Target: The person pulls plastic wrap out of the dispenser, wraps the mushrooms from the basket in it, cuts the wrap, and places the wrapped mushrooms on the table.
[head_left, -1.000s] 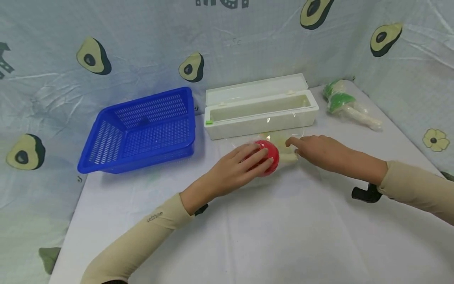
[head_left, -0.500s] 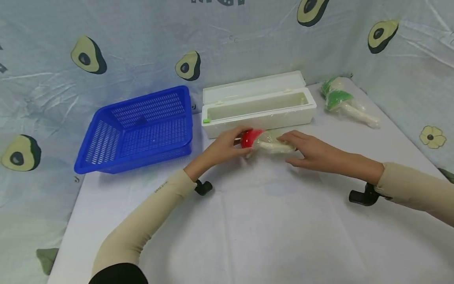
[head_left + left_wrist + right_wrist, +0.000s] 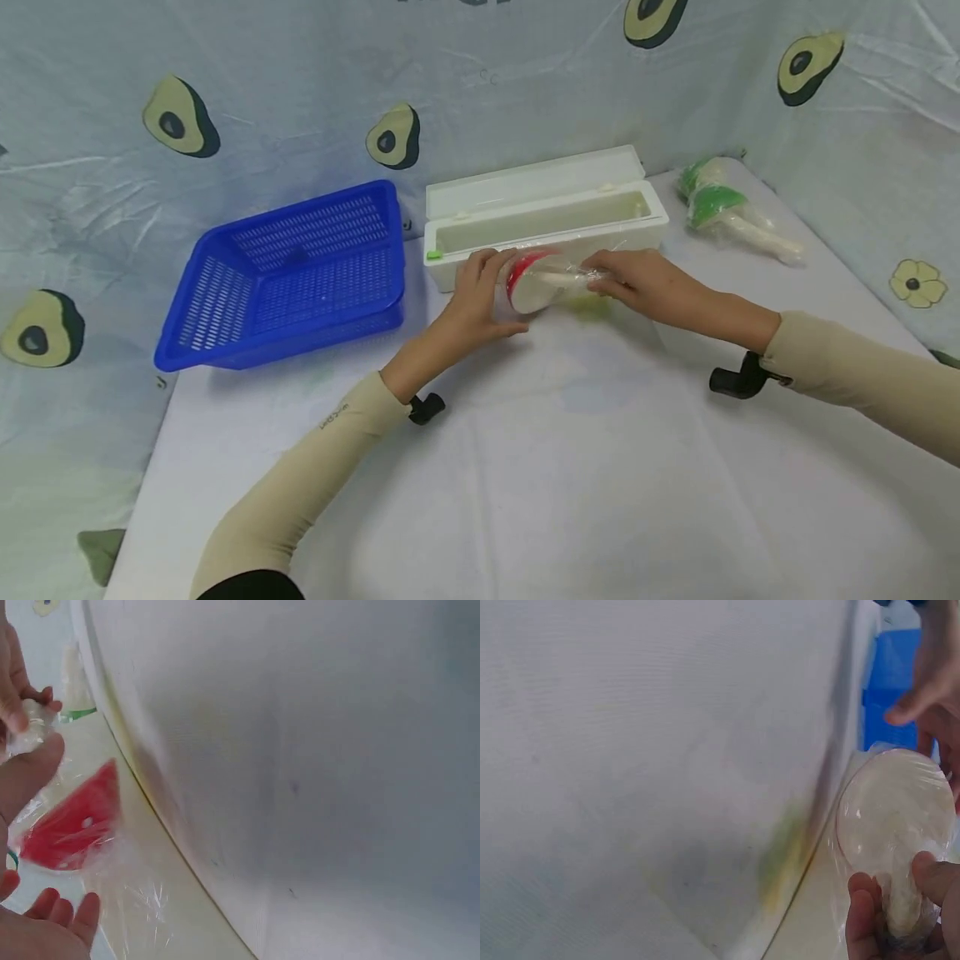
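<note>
A red-capped, white-stemmed mushroom-shaped item (image 3: 534,292) in clear plastic hangs over the table near the white box's front. My right hand (image 3: 652,283) pinches its stem; the right wrist view shows thumb and fingers round the wrapped stem (image 3: 904,900), with the pale cap underside (image 3: 892,802) facing the camera. My left hand (image 3: 472,308) is at the cap's left side, thumb and fingers spread apart. In the left wrist view the red cap (image 3: 79,817) lies between that hand's thumb and fingers (image 3: 60,919), a gap showing on the finger side.
At the back stands a long white box (image 3: 547,242) with its lid raised. A blue perforated basket (image 3: 281,333) sits to its left. To the right lies a similar wrapped item with green (image 3: 716,204) and a white stem. A patterned cloth backdrop (image 3: 300,83) encloses the table (image 3: 600,467).
The mushroom-shaped item has turned and lifted, its pale underside now showing. My right hand, loosely beside the stem before, now pinches it. The left hand's fingers have spread off the cap.
</note>
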Available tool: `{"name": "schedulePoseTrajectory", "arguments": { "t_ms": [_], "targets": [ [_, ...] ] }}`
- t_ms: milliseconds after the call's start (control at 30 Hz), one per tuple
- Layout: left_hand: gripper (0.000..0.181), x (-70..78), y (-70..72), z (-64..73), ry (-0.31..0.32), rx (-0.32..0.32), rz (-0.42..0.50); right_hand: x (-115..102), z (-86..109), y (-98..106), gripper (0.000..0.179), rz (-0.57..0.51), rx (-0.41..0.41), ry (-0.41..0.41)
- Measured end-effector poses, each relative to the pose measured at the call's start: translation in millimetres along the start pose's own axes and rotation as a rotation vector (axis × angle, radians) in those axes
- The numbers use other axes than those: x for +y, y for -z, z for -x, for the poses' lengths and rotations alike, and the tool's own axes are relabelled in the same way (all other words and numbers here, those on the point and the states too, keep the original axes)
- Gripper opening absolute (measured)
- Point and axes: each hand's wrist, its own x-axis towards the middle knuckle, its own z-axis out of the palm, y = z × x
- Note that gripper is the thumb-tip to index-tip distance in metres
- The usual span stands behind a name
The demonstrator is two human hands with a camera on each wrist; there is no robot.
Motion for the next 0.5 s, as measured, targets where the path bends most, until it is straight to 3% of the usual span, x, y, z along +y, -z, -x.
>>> {"name": "schedulePoseTrajectory", "arguments": {
  "t_ms": [167,333,433,500],
  "targets": [
    [0.084,-2.6,0.7,1.1,-0.075,0.091,0.144,7,-7.4,13,0.022,-0.125,-0.027,-0.045],
    [0.056,-10.7,8.1,-1.4,-0.153,0.195,0.340,13,-16.2,25,0.024,-0.288,-0.053,-0.155],
    [0.048,-15.4,17.2,-4.0,-0.201,0.201,0.446,13,-18.6,33,0.026,-0.391,-0.045,-0.215],
    [0.046,-18.4,21.8,-5.7,-0.199,0.183,0.517,12,-19.2,37,0.026,-0.448,-0.050,-0.237]
  ]
}}
